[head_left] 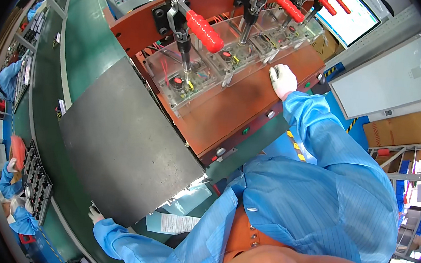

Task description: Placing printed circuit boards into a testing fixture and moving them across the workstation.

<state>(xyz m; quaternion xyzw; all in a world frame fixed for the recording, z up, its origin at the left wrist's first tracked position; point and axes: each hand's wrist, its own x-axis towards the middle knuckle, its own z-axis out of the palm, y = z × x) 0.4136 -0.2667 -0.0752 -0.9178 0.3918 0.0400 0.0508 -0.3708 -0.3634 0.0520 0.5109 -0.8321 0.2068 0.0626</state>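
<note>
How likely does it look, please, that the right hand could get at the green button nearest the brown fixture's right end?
Probably yes: the right hand rests on the brown fixture, close beside that green button, with nothing visible between them.

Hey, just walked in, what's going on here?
Someone in a blue smock is at a reddish-brown fixture with red-handled toggle clamps and clear plates. The white-gloved right hand rests on the fixture near its front edge. The left hand is at the dark grey mat's lower-left edge, its grip unclear.
</note>
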